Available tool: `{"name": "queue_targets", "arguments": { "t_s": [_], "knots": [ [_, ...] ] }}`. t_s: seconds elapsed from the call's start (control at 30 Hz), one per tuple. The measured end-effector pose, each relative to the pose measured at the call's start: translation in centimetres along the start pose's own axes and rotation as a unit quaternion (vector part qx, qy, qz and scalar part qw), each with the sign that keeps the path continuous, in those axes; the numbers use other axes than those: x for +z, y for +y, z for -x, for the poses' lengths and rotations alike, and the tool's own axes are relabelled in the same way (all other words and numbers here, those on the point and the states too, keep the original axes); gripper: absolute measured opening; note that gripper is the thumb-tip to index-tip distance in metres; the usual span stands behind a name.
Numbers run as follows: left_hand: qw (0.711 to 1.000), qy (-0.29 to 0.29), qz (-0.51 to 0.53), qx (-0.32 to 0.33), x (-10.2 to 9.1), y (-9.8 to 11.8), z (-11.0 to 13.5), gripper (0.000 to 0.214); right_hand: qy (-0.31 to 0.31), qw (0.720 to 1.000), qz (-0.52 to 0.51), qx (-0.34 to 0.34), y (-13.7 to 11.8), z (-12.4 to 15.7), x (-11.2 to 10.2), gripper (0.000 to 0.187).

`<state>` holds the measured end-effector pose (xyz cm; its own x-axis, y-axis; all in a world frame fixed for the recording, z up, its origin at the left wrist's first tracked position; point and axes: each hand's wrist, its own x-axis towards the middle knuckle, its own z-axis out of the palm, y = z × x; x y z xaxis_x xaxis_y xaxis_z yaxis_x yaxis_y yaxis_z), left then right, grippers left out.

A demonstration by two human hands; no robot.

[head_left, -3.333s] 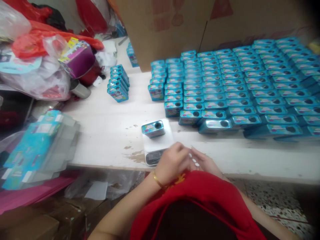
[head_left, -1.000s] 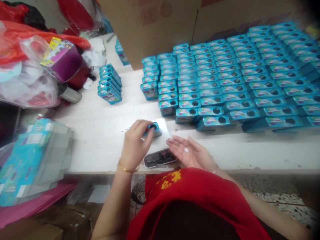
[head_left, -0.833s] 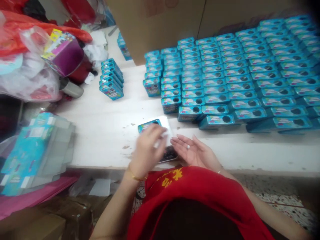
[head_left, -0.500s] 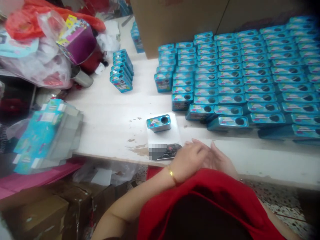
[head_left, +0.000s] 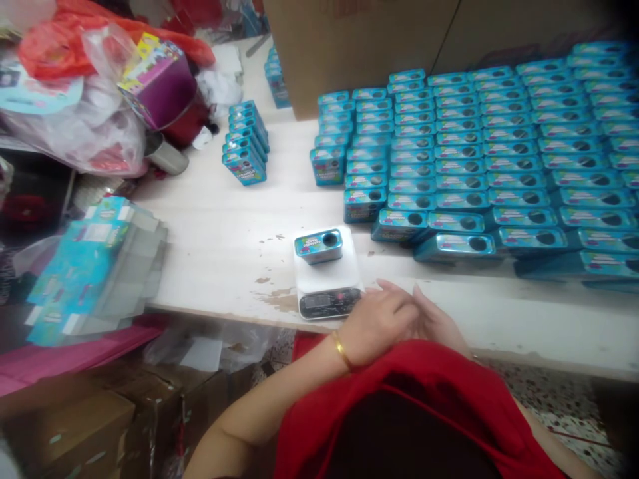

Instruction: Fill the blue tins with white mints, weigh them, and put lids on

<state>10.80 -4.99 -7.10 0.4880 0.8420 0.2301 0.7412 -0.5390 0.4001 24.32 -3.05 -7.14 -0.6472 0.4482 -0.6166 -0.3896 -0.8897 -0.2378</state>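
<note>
A small blue tin (head_left: 318,245) with a round hole in its lid stands on a white digital scale (head_left: 327,276) near the table's front edge. Just right of the scale, my left hand (head_left: 377,322) lies curled over my right hand (head_left: 439,322), fingertips pressed down into its palm. That right hand rests palm up on the table edge with its fingers stretched out. What sits in the palm is hidden under the left fingers. Neither hand touches the tin or the scale.
Many rows of the same blue tins (head_left: 474,153) fill the right of the white table (head_left: 214,226). A short stack of tins (head_left: 244,143) stands at the back left, with a large cardboard box (head_left: 359,40) behind. Flat blue cartons (head_left: 90,266), plastic bags (head_left: 74,133) and a purple box (head_left: 160,80) crowd the left.
A second ago my left hand was at the tin's hole on the scale and the right palm showed one small white piece. The left hand has since drawn back onto the right palm.
</note>
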Motion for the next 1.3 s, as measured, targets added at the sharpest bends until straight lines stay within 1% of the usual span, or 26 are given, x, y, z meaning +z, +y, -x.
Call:
{"name": "queue_targets", "arguments": {
  "t_s": [0.07,0.13,0.17,0.23,0.3,0.33,0.37,0.43,0.53,0.63,0.73,0.8,0.97,1.03,1.13,1.17,1.3],
  "knots": [
    [1.0,0.006,0.004,0.005,-0.6,0.0,-0.1,0.024,-0.006,1.0,0.006,-0.002,0.1,-0.1,-0.1,0.047],
    [0.999,0.03,0.021,0.003,-2.1,-0.2,-0.1,0.021,-0.017,1.0,0.004,-0.015,0.2,-0.4,-0.1,0.047],
    [0.998,0.055,0.031,-0.008,-3.2,-0.5,0.0,0.019,-0.024,0.999,-0.002,-0.024,0.2,-0.5,-0.1,0.046],
    [0.99,0.132,0.033,-0.049,-5.6,-1.5,0.1,0.013,-0.039,0.998,-0.022,-0.044,0.2,-0.9,-0.1,0.044],
    [0.972,0.213,-0.002,-0.099,-8.1,-2.9,0.3,0.012,-0.054,0.997,-0.039,-0.051,0.2,-1.1,0.0,0.042],
    [0.964,0.233,-0.03,-0.123,-9.1,-3.7,0.4,0.013,-0.061,0.996,-0.043,-0.05,0.1,-1.2,0.0,0.042],
    [0.96,0.235,-0.057,-0.142,-9.9,-4.5,0.5,0.014,-0.066,0.996,-0.047,-0.049,0.1,-1.3,0.1,0.042],
    [0.961,0.199,-0.093,-0.166,-10.9,-6.1,0.9,0.018,-0.073,0.995,-0.051,-0.046,0.0,-1.4,0.0,0.042],
    [0.968,0.144,-0.099,-0.18,-11.6,-8.0,1.8,0.039,-0.076,0.994,-0.055,-0.052,-0.1,-1.5,-0.3,0.043],
    [0.971,0.11,-0.095,-0.192,-12.1,-9.3,2.7,0.059,-0.074,0.994,-0.052,-0.063,-0.2,-1.5,-0.7,0.043],
    [0.974,0.074,-0.09,-0.194,-12.4,-10.1,3.2,0.066,-0.069,0.994,-0.046,-0.067,-0.4,-1.5,-0.9,0.043],
    [0.977,0.06,-0.077,-0.192,-12.3,-10.5,3.2,0.064,-0.067,0.995,-0.043,-0.066,-0.5,-1.5,-1.0,0.043],
    [0.984,0.014,-0.021,-0.176,-11.9,-11.2,2.7,0.032,-0.064,0.994,-0.056,-0.068,-0.7,-1.5,-1.1,0.043],
    [0.984,0.02,-0.016,-0.174,-12.1,-11.2,2.7,0.037,-0.062,0.994,-0.06,-0.069,-0.8,-1.5,-1.1,0.044],
    [0.982,0.062,-0.014,-0.18,-13.0,-11.0,2.9,0.055,-0.053,0.994,-0.057,-0.071,-0.9,-1.4,-1.1,0.042],
    [0.98,0.076,-0.014,-0.185,-13.3,-11.0,3.0,0.055,-0.048,0.995,-0.056,-0.071,-1.0,-1.4,-1.1,0.041],
    [0.969,0.137,-0.032,-0.205,-14.3,-11.0,3.5,0.035,-0.026,0.995,-0.054,-0.078,-1.3,-1.5,-1.0,0.039]
  ]
}}
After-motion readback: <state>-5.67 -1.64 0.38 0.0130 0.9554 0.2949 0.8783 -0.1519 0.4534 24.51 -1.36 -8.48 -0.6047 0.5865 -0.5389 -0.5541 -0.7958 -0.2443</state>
